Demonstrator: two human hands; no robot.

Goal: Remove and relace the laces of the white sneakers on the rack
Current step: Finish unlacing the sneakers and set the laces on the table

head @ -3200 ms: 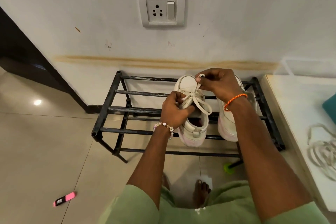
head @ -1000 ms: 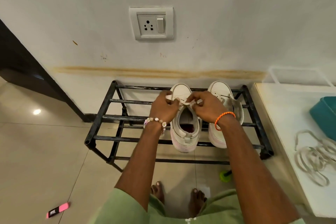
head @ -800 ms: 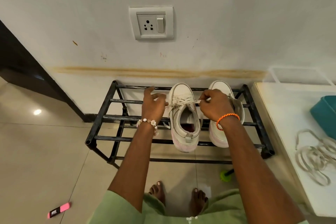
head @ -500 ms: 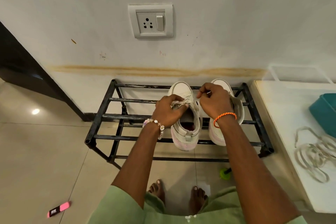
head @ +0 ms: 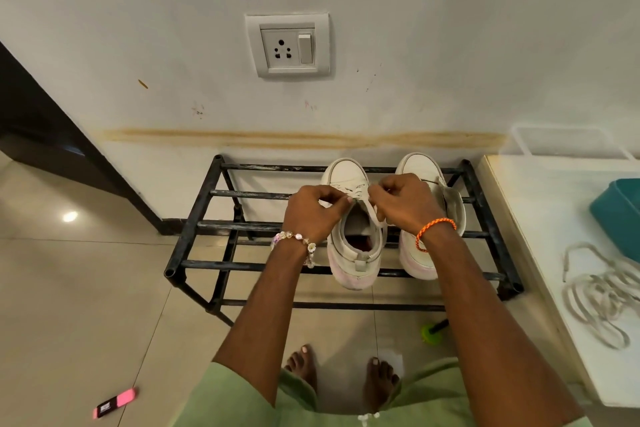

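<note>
Both hands are meeting over the left sneaker [head: 353, 246], which is standing on the top rails of the black metal rack [head: 204, 204], heel toward the person and toe toward the wall. The left hand [head: 313, 213] is curling its fingers inward, thumb and forefinger pinching the white lace [head: 358, 196] at the sneaker's upper eyelets. The right hand [head: 403, 204] is doing the same from the other side, its fingers bent tight and gripping the lace just beside the left hand's fingertips. The two pinches are nearly touching; whether each is holding a separate lace end is hard to tell, since the knuckles are covering the strands. The right sneaker [head: 424, 180] is sitting just beside the first on the same rails, partly behind the right wrist. A loose lace [head: 602, 295] is lying coiled on the white table [head: 540, 218] to the right, well apart from the rack.
</note>
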